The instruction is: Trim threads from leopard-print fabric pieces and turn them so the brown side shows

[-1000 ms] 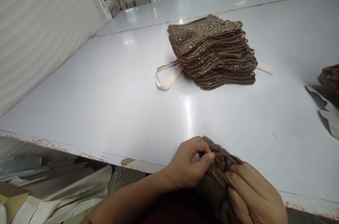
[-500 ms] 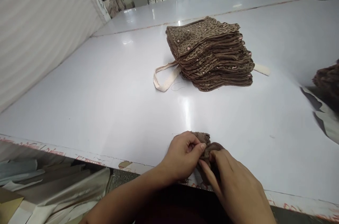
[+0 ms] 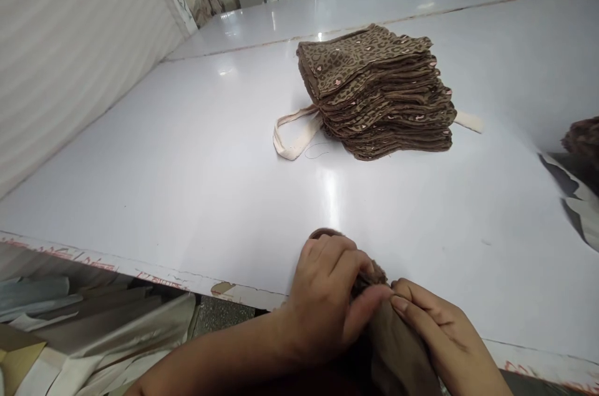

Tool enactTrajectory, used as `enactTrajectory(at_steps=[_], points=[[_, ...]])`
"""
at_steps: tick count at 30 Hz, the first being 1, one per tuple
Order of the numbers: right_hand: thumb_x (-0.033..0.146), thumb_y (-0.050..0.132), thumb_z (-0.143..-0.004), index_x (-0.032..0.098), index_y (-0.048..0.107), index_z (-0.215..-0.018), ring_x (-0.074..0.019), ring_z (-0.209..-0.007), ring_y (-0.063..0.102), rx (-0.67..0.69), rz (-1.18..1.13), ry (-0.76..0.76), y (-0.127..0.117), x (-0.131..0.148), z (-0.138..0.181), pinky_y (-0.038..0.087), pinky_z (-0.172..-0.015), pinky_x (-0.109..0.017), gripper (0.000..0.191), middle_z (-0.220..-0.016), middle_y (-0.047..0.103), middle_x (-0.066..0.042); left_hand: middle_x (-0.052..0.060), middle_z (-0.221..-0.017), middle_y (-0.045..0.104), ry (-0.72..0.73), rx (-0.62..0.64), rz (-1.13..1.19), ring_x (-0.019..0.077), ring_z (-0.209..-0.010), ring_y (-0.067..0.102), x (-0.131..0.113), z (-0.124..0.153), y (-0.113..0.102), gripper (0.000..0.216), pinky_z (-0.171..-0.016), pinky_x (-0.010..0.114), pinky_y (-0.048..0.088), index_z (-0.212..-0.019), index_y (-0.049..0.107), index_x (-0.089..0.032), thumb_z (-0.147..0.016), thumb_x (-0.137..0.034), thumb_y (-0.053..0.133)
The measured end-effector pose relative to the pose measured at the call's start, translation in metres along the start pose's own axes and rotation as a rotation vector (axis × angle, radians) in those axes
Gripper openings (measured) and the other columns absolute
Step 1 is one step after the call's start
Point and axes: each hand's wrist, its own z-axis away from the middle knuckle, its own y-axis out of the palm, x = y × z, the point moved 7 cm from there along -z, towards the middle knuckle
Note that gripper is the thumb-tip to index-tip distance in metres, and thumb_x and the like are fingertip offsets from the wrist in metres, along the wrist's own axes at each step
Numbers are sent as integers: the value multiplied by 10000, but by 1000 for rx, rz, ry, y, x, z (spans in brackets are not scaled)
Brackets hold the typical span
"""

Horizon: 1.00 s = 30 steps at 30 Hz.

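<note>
Brown fabric (image 3: 397,346) is bunched between my two hands at the table's near edge, with part of it hanging down toward me. My left hand (image 3: 327,290) wraps round the gathered cloth, thumb pressed on its near side. With thumb and fingertips my right hand (image 3: 435,327) pinches an edge of the same cloth, close to the left thumb. Farther back on the table lies a thick stack of leopard-print brown fabric pieces (image 3: 374,90), apart from both hands. A cream strip (image 3: 297,143) loops out from under the stack's left side, and its end shows at the right.
The white table (image 3: 187,184) stretches far back, with red markings along its near edge. At the right edge sits another dark brown bundle (image 3: 583,140) beside pale scraps. Rolls of fabric (image 3: 121,327) lie below the table at left. A pale, rippled sheet (image 3: 79,40) stands at upper left.
The brown fabric has been turned and spread, so a smoother length now hangs toward me. My left hand has closed round the bunch, and my right hand has moved slightly right, pinching the edge.
</note>
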Motion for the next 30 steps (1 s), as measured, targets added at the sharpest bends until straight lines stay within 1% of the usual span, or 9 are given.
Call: enactTrajectory(at_steps=[3,8,12,15,19,22,25,27,30], points=[[459,419,-856,197,420,-588,-100,-502,392,33,47,-28,3,1,0,382,-447,-189,375,-548,388,35,47,-802,573,33,41,41,153,-758,521,-5,6,0,112,-687,277,429,-837,555,-160,-845,-263,511],[375,400,-879,200,421,-601,-101,-505,419,50,139,-167,6,10,4,396,-454,-189,329,-560,412,33,30,-844,577,-246,267,201,138,-754,539,17,9,16,95,-664,243,445,-864,575,-178,-811,-256,561],[301,375,-897,206,389,-623,-94,-505,427,75,261,-319,10,22,8,385,-475,-187,290,-574,421,42,-4,-809,566,-335,417,341,121,-756,531,22,4,20,45,-683,230,421,-777,597,-190,-790,-231,582],[261,359,-905,211,349,-635,-92,-509,426,101,312,-396,15,29,11,369,-484,-195,275,-582,424,43,-18,-739,534,-415,484,472,106,-694,493,26,4,25,63,-618,217,392,-746,585,-182,-782,-224,558],[216,383,-891,218,339,-667,-92,-523,442,90,392,-497,19,39,13,369,-491,-198,229,-599,440,45,-32,-673,455,-563,407,525,76,-579,393,35,7,33,78,-515,202,327,-642,509,-165,-715,-171,536],[172,419,-863,219,361,-688,-94,-527,458,70,536,-617,21,48,15,364,-489,-206,190,-600,465,43,-40,-633,420,-595,331,554,68,-551,357,39,6,38,100,-493,195,302,-605,465,-165,-683,-137,521],[151,432,-847,220,361,-689,-91,-516,462,50,595,-687,21,53,16,363,-483,-205,186,-592,468,42,-36,-652,436,-527,274,511,73,-572,371,41,1,37,96,-517,198,325,-624,461,-167,-703,-139,510],[156,427,-848,220,360,-682,-90,-511,458,59,538,-699,21,52,18,367,-479,-201,190,-585,459,41,-33,-676,454,-441,261,461,80,-599,392,37,-3,33,100,-543,202,342,-640,451,-170,-717,-134,504],[190,413,-870,219,383,-674,-89,-500,451,-2,411,-614,16,44,17,376,-469,-191,200,-578,441,42,-19,-712,484,-308,236,378,99,-657,435,27,-7,22,98,-602,219,372,-679,453,-175,-766,-150,487]])
